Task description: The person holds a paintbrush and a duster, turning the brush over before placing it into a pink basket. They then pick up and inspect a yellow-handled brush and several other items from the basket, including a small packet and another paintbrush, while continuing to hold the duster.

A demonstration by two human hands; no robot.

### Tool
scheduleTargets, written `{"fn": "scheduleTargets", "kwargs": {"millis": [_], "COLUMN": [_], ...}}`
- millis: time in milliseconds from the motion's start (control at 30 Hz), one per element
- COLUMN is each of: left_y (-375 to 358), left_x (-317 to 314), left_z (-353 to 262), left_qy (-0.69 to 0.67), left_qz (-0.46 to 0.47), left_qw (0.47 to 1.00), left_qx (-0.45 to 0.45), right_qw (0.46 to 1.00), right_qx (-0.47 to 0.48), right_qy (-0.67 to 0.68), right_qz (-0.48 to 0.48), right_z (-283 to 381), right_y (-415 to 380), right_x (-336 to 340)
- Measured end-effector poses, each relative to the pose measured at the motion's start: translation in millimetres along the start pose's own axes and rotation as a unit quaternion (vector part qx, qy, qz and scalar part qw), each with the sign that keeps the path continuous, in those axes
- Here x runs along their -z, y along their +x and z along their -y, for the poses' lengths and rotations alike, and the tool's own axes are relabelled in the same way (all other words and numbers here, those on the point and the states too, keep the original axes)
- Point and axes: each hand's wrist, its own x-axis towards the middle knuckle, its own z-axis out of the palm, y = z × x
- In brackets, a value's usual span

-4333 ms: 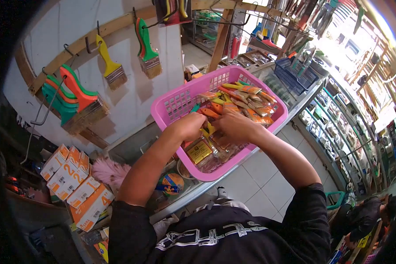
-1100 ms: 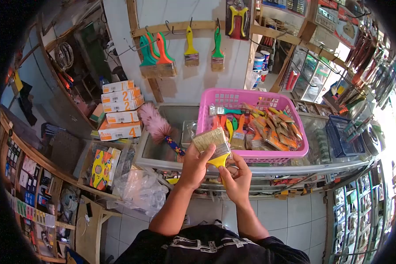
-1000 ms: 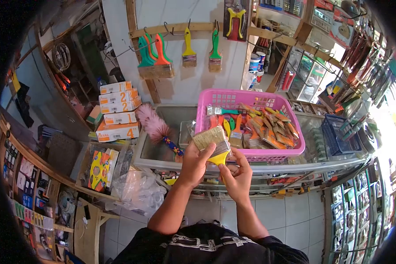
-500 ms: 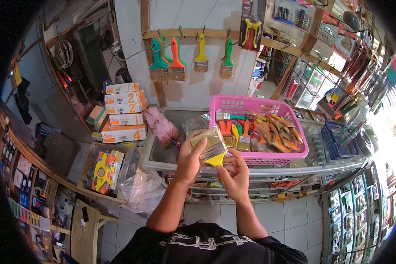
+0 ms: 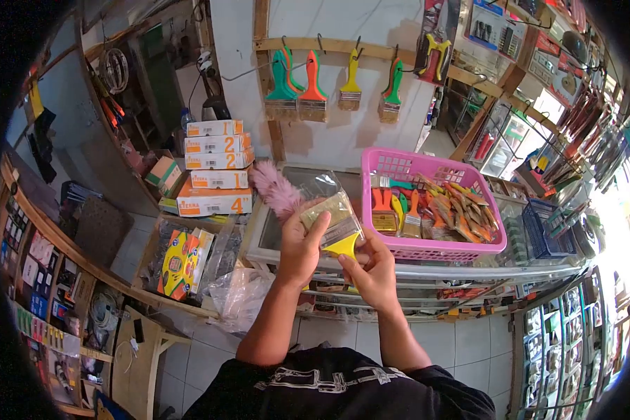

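Grasping brush (image 5: 341, 243) at bristle end with left hand (image 5: 304, 246), thumb across front. Pinching its yellow handle with right hand (image 5: 374, 271), fingers curled. Holding it tilted, bristles up, near counter (image 5: 266, 238), apart from pink basket (image 5: 434, 247).

We are seeing stacked orange-and-white boxes (image 5: 217, 180) standing just beside a pink duster (image 5: 276, 190), which is lying on the counter (image 5: 525, 271). A blue basket (image 5: 547, 231) is sitting toward the counter's right end. Below the boxes, clear plastic (image 5: 239, 301) is lying near a yellow packet (image 5: 178, 264).
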Motion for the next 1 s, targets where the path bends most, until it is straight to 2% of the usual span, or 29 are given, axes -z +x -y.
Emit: {"fn": "scheduleTargets", "kwargs": {"millis": [200,400,500,567,667,800,1000], "left_y": [-2.9,-8.8,-12.7,-15.2,-18.3,-19.3,-20.5], "left_x": [8.0,11.7,9.2,5.4,2.7,5.5,-0.3], "left_z": [-8.0,-5.5,-0.6,-1.2,-2.3,-4.6,-10.7], "left_qy": [0.026,0.089,0.081,0.07,0.057,0.018,0.009], "left_qz": [0.041,0.03,0.059,0.072,0.078,0.07,0.044], "left_qw": [0.999,0.995,0.993,0.994,0.994,0.997,0.998], "left_qx": [-0.009,-0.025,-0.054,-0.052,-0.052,-0.032,-0.054], "right_qw": [1.0,0.992,0.996,0.999,0.996,0.997,0.994], "right_qx": [-0.012,0.111,0.081,0.03,0.007,0.02,0.027], "right_qy": [0.004,-0.063,-0.031,0.022,0.068,0.07,0.103], "right_qz": [0.017,-0.007,0.01,0.032,0.055,0.031,-0.008], "right_z": [-2.4,4.6,13.7,26.1,35.0,30.5,22.4], "right_y": [2.6,23.5,36.9,43.6,48.4,45.4,41.6], "right_x": [-4.6,-5.4,0.0,-0.7,-2.1,-6.4,-12.5]}}
